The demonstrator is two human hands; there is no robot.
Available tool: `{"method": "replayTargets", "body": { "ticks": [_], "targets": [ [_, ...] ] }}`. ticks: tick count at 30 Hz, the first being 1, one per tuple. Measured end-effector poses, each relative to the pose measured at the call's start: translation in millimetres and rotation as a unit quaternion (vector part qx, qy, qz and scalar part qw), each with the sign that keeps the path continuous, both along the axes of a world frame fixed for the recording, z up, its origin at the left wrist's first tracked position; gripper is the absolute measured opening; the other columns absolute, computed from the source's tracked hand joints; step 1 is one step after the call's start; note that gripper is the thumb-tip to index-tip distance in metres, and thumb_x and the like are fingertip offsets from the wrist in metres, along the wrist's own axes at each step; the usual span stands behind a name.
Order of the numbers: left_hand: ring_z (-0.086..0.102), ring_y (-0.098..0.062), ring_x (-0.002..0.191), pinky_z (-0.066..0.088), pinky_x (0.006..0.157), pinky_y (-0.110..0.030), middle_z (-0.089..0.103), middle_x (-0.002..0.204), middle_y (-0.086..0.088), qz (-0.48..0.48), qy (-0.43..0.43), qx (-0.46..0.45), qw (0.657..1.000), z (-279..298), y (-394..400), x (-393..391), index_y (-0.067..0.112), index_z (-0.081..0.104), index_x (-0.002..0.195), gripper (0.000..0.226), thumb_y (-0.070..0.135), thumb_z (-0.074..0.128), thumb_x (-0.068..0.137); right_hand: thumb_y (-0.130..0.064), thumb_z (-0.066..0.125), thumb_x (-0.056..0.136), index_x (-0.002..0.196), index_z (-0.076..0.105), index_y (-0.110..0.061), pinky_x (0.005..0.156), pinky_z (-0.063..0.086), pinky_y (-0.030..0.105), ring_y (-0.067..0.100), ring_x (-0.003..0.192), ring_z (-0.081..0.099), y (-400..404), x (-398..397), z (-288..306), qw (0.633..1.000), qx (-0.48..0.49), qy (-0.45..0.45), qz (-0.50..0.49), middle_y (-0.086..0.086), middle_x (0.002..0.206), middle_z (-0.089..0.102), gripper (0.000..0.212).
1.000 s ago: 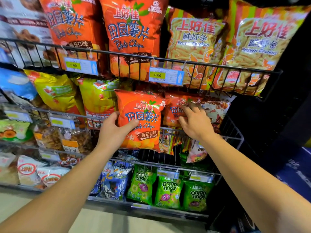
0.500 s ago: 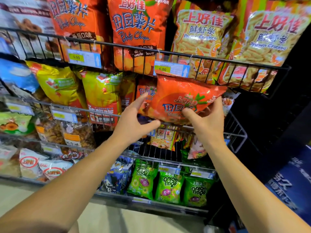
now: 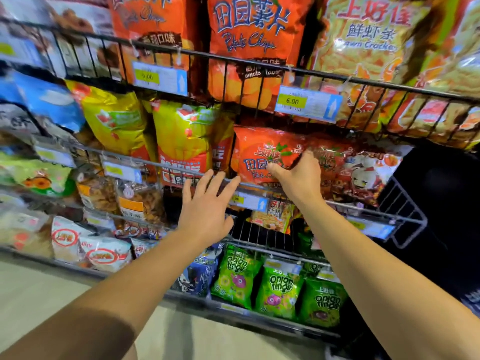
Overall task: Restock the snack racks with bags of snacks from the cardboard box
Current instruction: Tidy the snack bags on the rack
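Wire racks (image 3: pixel 285 71) in tiers hold standing snack bags: orange chip bags (image 3: pixel 249 48) up top, green onion-ring bags (image 3: pixel 278 289) lowest.

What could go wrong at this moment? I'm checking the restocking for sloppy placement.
1. Only the right hand is on the orange potato chips bag; the left hand is open and off it, so the bag could tip forward over the wire rail.
2. The bag sits tight between the yellow bag and the red bag; pushing harder may crush chips.
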State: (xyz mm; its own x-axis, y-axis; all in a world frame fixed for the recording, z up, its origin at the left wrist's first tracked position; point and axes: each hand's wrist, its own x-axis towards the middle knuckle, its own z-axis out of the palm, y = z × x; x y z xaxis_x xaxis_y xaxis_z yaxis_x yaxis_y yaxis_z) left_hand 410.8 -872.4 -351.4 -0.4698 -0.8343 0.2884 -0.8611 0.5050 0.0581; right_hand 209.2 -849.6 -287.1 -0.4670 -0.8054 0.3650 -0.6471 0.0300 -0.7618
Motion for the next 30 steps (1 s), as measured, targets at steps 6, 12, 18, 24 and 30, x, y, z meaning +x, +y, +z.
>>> {"method": "replayTargets", "body": {
  "ticks": [6,12,18,24,30],
  "targets": [
    [-0.015,-0.023,0.152,-0.003,0.122,-0.056,-0.005,0.167,0.001,-0.009,0.021,0.007,1.0,-4.6,-0.3,-1.6,0.039,-0.008,0.156,0.089,0.043,0.055,0.093,-0.053,0.071,0.087,0.089,0.057,-0.007,0.065,0.047,0.041,0.025,0.065,0.055,-45.5,8.4,2.1,0.992,0.124,-0.004,-0.02,0.009,0.073,0.058,0.048],
    [-0.011,-0.024,0.153,-0.002,0.122,-0.052,0.002,0.167,-0.001,-0.008,0.049,0.004,0.999,-5.3,-0.8,-6.6,0.036,-0.001,0.158,0.084,0.042,0.053,0.093,-0.081,0.055,0.079,0.148,0.036,0.003,0.083,0.051,0.035,0.034,0.121,0.059,-64.8,14.8,-5.9,0.984,0.155,0.043,-0.078,0.021,0.135,0.059,0.11],
    [-0.014,-0.023,0.152,-0.003,0.122,-0.053,-0.002,0.167,0.001,-0.026,0.049,0.016,0.998,-4.6,-3.1,-0.7,0.037,-0.003,0.158,0.086,0.041,0.052,0.093,-0.075,0.068,0.071,0.142,0.041,-0.002,0.084,0.05,0.04,0.037,0.116,0.057,-53.1,31.7,-8.0,0.967,0.079,0.147,-0.195,0.018,0.135,0.054,0.106],
    [-0.017,-0.022,0.152,-0.001,0.122,-0.056,-0.01,0.167,0.002,-0.044,0.005,0.08,0.996,10.0,-3.7,7.4,0.036,-0.007,0.158,0.09,0.041,0.055,0.092,-0.05,0.054,0.096,0.143,0.046,-0.026,0.106,0.032,0.051,0.041,0.134,0.037,-41.9,48.2,2.6,0.915,0.133,0.357,-0.132,0.008,0.148,0.041,0.053],
    [-0.006,-0.021,0.154,0.001,0.124,-0.044,-0.004,0.167,-0.002,-0.046,-0.033,0.173,0.983,85.3,19.6,32.4,0.025,-0.001,0.159,0.085,0.048,0.052,0.096,-0.052,0.047,0.098,0.16,0.015,-0.029,0.121,0.012,0.053,0.04,0.15,0.013,2.1,49.6,53.6,0.884,0.312,0.347,-0.004,0.005,0.166,0.017,0.073]
  ]
}}
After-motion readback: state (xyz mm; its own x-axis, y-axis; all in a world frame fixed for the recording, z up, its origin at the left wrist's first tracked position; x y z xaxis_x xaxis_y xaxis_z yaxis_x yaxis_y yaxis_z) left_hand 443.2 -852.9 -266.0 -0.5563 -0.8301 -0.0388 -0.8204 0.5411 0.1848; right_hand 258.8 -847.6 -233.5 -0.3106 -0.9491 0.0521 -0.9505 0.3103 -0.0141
